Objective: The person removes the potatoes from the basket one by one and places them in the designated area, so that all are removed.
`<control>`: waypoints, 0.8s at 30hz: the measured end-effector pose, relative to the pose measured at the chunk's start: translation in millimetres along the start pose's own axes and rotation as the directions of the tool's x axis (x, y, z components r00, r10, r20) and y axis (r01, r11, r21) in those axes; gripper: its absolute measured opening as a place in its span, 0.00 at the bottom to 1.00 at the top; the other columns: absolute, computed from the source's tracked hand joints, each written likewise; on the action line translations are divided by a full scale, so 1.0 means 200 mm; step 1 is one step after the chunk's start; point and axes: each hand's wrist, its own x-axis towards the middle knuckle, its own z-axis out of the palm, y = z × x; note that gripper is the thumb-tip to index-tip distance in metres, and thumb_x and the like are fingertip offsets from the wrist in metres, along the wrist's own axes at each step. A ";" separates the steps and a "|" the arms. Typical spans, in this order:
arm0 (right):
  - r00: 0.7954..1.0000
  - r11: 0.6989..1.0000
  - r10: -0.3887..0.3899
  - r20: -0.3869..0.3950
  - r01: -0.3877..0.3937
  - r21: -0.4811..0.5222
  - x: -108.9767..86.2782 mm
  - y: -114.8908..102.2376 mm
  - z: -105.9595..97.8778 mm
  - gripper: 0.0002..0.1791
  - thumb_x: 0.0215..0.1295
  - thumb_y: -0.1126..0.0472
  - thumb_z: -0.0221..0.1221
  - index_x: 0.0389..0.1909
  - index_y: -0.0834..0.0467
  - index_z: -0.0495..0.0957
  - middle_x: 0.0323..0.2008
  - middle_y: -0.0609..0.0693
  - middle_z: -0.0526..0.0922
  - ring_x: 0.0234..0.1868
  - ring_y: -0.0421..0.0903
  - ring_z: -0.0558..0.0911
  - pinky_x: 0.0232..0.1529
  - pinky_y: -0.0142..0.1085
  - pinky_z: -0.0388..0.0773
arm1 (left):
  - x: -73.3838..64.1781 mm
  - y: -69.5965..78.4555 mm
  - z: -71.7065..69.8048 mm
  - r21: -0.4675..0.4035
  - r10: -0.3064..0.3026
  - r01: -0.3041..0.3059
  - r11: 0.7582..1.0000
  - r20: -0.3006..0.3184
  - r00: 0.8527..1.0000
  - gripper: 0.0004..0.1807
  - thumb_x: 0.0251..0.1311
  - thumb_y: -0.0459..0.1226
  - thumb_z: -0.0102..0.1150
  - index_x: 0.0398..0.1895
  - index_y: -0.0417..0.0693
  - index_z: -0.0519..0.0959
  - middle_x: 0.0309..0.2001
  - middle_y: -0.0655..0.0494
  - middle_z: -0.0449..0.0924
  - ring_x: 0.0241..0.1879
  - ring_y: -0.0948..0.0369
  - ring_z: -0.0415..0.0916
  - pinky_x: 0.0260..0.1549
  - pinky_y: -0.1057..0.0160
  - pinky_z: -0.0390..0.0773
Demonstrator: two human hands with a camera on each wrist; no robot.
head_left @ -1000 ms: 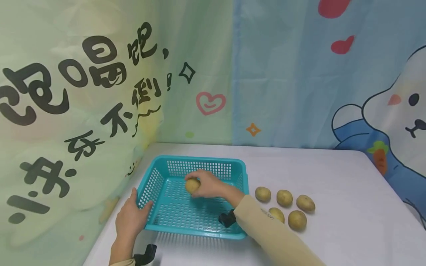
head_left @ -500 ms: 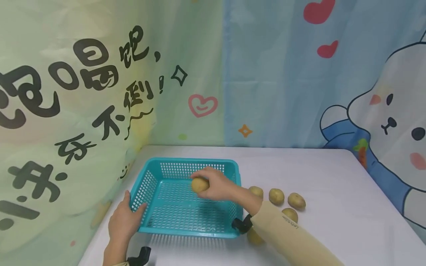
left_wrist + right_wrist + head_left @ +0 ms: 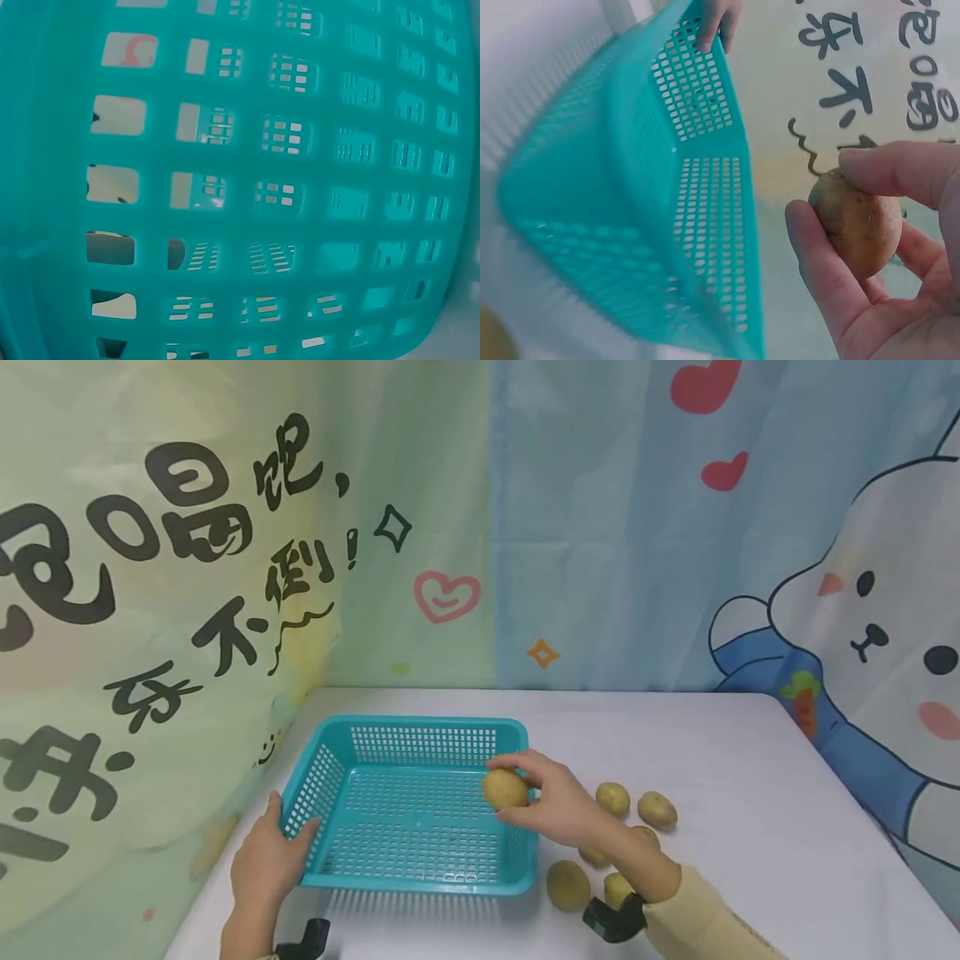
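A shallow teal plastic basket (image 3: 420,887) with perforated walls stands on the white table; its inside shows no contents in the head view. My left hand (image 3: 266,864) grips its left rim, thumb over the edge and fingers outside. The basket's perforated side (image 3: 244,161) fills the left wrist view. At the right rim, my right hand (image 3: 558,797) holds a potato (image 3: 505,789) between thumb and fingers. The right wrist view shows that potato (image 3: 855,221) raised beside the basket wall, pinched by thumb and fingertips.
Several loose potatoes (image 3: 567,885) lie on the white table (image 3: 750,827) right of the basket, some partly behind my right wrist. A printed curtain (image 3: 585,568) hangs behind and along the left side. Each wrist wears a black camera mount (image 3: 617,918).
My right hand has carried the potato rightward, from over the basket's middle to its right rim. The left hand stays on the left rim. The head view has turned slightly right.
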 end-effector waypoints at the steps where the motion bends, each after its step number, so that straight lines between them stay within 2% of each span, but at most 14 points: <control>1: 1.000 0.999 0.028 -0.005 -0.027 0.028 -0.02 0.01 -0.01 0.31 0.56 0.64 0.69 0.61 0.48 0.74 0.61 0.51 0.73 0.50 0.54 0.79 0.41 0.39 0.81 | 0.00 0.00 0.00 0.001 0.002 -0.002 1.000 -0.002 1.000 0.47 0.65 0.49 0.56 0.75 0.32 0.46 0.65 0.24 0.60 0.59 0.31 0.66 0.48 0.36 0.71; 5: 0.990 0.981 0.133 -0.035 -0.127 0.143 -0.09 0.05 -0.05 0.32 0.57 0.61 0.69 0.64 0.51 0.72 0.65 0.54 0.71 0.55 0.57 0.78 0.49 0.45 0.79 | 0.00 -0.01 0.00 0.008 0.005 -0.004 1.000 -0.020 1.000 0.46 0.65 0.48 0.57 0.75 0.32 0.47 0.65 0.23 0.61 0.60 0.31 0.65 0.49 0.35 0.70; 7: 0.979 0.972 0.190 -0.074 -0.176 0.157 -0.13 0.07 -0.07 0.33 0.56 0.59 0.70 0.63 0.50 0.73 0.65 0.53 0.72 0.58 0.57 0.78 0.53 0.48 0.77 | 0.00 -0.01 0.00 0.004 -0.002 0.002 1.000 -0.019 1.000 0.46 0.65 0.47 0.57 0.75 0.31 0.47 0.65 0.23 0.60 0.60 0.31 0.65 0.50 0.35 0.70; 11: 0.959 0.964 0.248 -0.138 -0.231 0.130 -0.22 0.13 -0.12 0.33 0.54 0.58 0.71 0.63 0.48 0.73 0.66 0.52 0.71 0.59 0.58 0.76 0.55 0.50 0.76 | 0.00 0.00 0.01 0.001 -0.012 0.012 1.000 -0.017 1.000 0.46 0.64 0.47 0.57 0.75 0.31 0.47 0.65 0.24 0.60 0.60 0.31 0.65 0.50 0.35 0.70; 18: 0.947 0.964 0.263 -0.183 -0.254 0.073 -0.43 0.27 -0.24 0.35 0.58 0.57 0.69 0.66 0.54 0.69 0.67 0.57 0.67 0.60 0.58 0.74 0.55 0.48 0.75 | -0.01 0.00 0.02 0.000 -0.011 0.011 1.000 -0.023 1.000 0.46 0.65 0.48 0.57 0.75 0.31 0.48 0.65 0.23 0.61 0.58 0.30 0.66 0.47 0.36 0.71; 21: 0.933 0.957 0.289 -0.214 -0.288 0.039 -0.51 0.34 -0.29 0.36 0.59 0.56 0.68 0.68 0.55 0.68 0.69 0.60 0.65 0.61 0.60 0.74 0.58 0.51 0.73 | 0.00 0.01 0.02 0.001 -0.014 0.014 1.000 -0.027 1.000 0.46 0.65 0.48 0.57 0.75 0.31 0.48 0.65 0.23 0.61 0.58 0.31 0.67 0.47 0.36 0.71; 24: 0.912 0.939 0.340 -0.230 -0.343 0.028 -0.59 0.40 -0.33 0.38 0.58 0.57 0.69 0.69 0.56 0.66 0.69 0.65 0.63 0.60 0.63 0.75 0.56 0.54 0.74 | 0.00 0.01 0.02 0.002 -0.020 0.020 1.000 -0.033 0.999 0.46 0.65 0.48 0.58 0.75 0.32 0.48 0.64 0.24 0.61 0.58 0.31 0.67 0.47 0.37 0.72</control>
